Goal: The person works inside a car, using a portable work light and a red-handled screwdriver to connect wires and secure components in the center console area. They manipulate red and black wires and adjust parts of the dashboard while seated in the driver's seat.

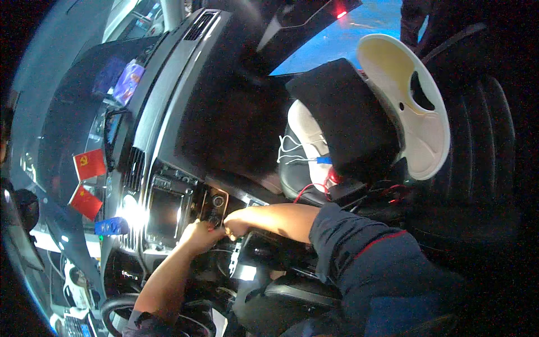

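Both hands meet at the car's centre console. My left hand (197, 237) reaches in from lower left with its fingers closed; a small reddish bit shows at its fingertips, too small to name. My right hand (238, 222) comes from the right in a dark sleeve with a red stripe. Its fingers are bent together close beside the left fingertips, and what they hold is hidden. Just above the hands lies an open console compartment (218, 194) with a round fitting inside. A white-and-black part (234, 257) is below the right hand.
A steering wheel (115, 306) stands at lower left. Two small red flags (90, 164) and a blue object (112, 226) sit along the dashboard. On the seat at right are a white moulded plastic shell (429, 126), a black cloth-like piece (356, 121) and a red cable (307, 191).
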`<state>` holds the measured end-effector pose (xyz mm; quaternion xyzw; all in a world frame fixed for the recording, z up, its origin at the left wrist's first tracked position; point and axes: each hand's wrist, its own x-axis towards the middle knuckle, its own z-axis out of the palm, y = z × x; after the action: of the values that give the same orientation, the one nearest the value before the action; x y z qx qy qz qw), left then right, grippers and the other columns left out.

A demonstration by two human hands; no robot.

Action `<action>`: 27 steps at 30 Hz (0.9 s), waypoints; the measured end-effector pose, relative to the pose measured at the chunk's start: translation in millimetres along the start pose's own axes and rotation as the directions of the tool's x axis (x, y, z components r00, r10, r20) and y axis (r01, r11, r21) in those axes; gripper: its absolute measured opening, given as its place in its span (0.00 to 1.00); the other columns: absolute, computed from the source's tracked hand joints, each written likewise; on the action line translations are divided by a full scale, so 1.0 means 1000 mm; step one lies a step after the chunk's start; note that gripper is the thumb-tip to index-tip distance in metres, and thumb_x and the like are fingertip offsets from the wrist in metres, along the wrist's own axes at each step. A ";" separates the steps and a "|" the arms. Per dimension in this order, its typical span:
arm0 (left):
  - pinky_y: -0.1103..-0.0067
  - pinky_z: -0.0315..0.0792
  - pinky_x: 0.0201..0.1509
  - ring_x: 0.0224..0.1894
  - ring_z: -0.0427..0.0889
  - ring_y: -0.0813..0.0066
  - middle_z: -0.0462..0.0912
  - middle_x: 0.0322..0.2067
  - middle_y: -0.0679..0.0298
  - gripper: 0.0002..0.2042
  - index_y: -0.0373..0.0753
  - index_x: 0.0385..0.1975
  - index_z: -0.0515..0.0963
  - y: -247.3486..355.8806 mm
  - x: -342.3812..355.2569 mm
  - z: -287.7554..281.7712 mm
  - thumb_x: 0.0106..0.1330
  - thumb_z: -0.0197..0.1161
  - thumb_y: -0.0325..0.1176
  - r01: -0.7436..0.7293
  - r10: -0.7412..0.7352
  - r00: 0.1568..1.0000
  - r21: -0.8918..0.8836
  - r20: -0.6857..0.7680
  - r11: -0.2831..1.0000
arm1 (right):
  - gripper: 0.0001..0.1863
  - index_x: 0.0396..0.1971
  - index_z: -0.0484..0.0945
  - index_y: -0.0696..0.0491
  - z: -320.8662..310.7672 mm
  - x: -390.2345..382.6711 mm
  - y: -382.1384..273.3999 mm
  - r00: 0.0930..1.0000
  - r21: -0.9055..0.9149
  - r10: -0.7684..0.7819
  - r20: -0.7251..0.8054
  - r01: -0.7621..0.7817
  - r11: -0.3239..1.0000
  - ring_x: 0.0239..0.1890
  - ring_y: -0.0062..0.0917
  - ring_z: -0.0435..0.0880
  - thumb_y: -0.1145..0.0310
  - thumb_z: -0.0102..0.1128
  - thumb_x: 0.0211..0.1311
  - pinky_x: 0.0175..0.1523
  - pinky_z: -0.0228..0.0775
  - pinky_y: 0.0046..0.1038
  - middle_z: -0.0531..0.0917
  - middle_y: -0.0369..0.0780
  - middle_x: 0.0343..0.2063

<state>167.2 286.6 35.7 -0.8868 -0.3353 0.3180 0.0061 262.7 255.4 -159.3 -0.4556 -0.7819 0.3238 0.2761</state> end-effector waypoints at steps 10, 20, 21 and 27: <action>0.61 0.80 0.51 0.45 0.87 0.51 0.88 0.41 0.51 0.16 0.54 0.42 0.88 0.001 -0.015 -0.002 0.69 0.61 0.54 -0.243 0.262 0.964 0.274 -0.034 0.930 | 0.12 0.37 0.89 0.51 -0.003 0.001 -0.006 0.998 -0.133 0.049 0.030 -0.045 0.990 0.36 0.38 0.87 0.63 0.63 0.59 0.42 0.78 0.40 0.90 0.44 0.34; 0.62 0.78 0.55 0.49 0.85 0.51 0.84 0.43 0.51 0.16 0.47 0.43 0.89 -0.013 -0.012 0.001 0.65 0.68 0.51 -0.367 0.428 0.895 0.344 -0.121 0.864 | 0.14 0.35 0.89 0.52 0.005 0.007 0.002 0.994 -0.010 0.110 0.026 -0.110 0.994 0.37 0.37 0.87 0.58 0.63 0.61 0.43 0.77 0.40 0.88 0.46 0.33; 0.61 0.78 0.55 0.49 0.85 0.51 0.85 0.43 0.50 0.18 0.46 0.43 0.89 -0.012 -0.014 0.002 0.65 0.68 0.52 -0.259 0.294 0.949 0.245 -0.116 0.934 | 0.14 0.34 0.89 0.53 0.005 0.008 0.003 0.992 -0.032 0.113 0.059 -0.111 0.993 0.37 0.38 0.87 0.58 0.62 0.61 0.43 0.77 0.40 0.88 0.47 0.34; 0.59 0.78 0.53 0.47 0.87 0.48 0.87 0.41 0.46 0.23 0.44 0.43 0.87 -0.002 -0.013 -0.005 0.72 0.58 0.58 -0.132 0.125 0.991 0.229 0.045 0.964 | 0.15 0.35 0.89 0.54 0.002 0.002 -0.002 0.998 -0.047 0.050 0.039 -0.048 0.998 0.32 0.38 0.86 0.58 0.62 0.63 0.40 0.77 0.40 0.88 0.46 0.31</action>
<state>162.0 281.4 47.3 -0.8950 -0.2377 0.3681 0.0838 259.3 256.2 -158.7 -0.4742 -0.7830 0.3215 0.2421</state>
